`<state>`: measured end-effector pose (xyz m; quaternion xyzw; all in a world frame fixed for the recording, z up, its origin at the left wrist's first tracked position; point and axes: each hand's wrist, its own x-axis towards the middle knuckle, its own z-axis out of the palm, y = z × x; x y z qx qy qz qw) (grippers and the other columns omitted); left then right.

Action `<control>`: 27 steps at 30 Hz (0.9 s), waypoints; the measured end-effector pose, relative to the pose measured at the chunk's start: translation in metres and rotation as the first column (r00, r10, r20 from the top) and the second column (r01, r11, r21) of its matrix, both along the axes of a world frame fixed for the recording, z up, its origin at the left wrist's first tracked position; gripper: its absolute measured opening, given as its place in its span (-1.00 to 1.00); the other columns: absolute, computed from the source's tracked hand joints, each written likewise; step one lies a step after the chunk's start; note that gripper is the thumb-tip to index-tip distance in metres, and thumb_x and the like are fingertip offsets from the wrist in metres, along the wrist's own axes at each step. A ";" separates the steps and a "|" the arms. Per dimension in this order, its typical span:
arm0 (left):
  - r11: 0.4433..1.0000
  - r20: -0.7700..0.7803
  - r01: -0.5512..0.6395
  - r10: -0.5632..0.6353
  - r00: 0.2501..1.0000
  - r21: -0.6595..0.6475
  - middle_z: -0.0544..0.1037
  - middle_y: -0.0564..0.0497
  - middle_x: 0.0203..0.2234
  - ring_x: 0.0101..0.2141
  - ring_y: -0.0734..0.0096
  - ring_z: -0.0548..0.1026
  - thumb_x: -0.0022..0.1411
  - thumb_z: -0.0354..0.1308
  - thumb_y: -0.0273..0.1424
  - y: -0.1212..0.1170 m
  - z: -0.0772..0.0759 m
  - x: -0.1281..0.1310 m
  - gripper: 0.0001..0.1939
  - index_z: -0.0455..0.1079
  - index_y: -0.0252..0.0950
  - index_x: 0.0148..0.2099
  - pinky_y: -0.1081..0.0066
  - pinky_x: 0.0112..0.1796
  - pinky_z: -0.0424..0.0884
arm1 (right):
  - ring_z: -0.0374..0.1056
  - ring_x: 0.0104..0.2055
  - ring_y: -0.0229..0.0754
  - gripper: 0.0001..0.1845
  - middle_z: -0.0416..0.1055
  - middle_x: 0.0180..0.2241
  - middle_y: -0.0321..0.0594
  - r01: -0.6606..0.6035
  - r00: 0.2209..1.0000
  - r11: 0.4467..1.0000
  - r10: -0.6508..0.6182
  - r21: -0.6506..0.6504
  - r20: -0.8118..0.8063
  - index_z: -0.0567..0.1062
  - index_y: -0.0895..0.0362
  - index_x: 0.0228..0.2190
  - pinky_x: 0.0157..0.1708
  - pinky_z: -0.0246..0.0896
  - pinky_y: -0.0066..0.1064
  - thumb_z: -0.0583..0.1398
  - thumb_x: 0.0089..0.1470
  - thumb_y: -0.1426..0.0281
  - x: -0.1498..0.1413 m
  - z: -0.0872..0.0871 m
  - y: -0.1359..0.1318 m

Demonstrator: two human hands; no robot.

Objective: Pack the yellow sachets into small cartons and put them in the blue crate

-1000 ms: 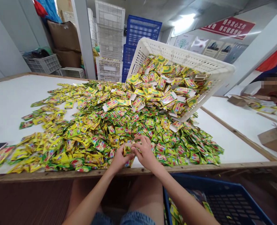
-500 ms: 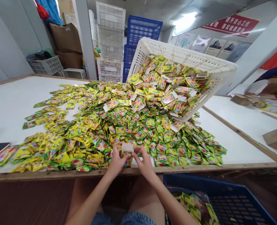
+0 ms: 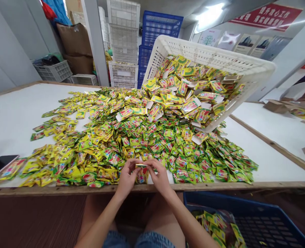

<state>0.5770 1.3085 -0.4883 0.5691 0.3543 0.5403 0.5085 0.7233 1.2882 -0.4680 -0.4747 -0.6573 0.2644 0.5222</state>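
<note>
A small yellow and red printed box is held upright at the table's front edge, its top flap nearly level. My left hand pinches it from the left, and my right hand grips its right side, fingers along the top. Around both hands lies a wide heap of small green and yellow sachets. Behind the heap, a tilted white basket holds many small printed boxes, some with open flaps.
A phone lies at the left, beside a larger packet. Below the wooden table edge, a blue crate with printed boxes stands right of my legs. Stacked white crates and blue crates stand behind. Another person is partly visible at far right.
The box's pale flap, raised and facing me before, is now folded down to nearly level. Both hands have closed in over the box top. The view has shifted slightly.
</note>
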 end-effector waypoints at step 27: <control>0.999 -0.199 -0.044 0.045 0.979 0.008 0.53 -0.06 -0.28 -0.20 0.27 0.45 0.10 0.16 -0.35 0.001 -0.002 -0.008 -0.84 0.47 -0.28 -0.26 0.32 -0.12 0.33 | 0.37 -0.33 -0.19 -0.84 0.43 -0.36 -0.21 0.106 0.993 0.988 -0.110 -0.113 -0.032 0.41 0.10 -0.28 -0.29 0.27 -0.37 0.06 0.10 0.36 -0.017 -0.019 -0.005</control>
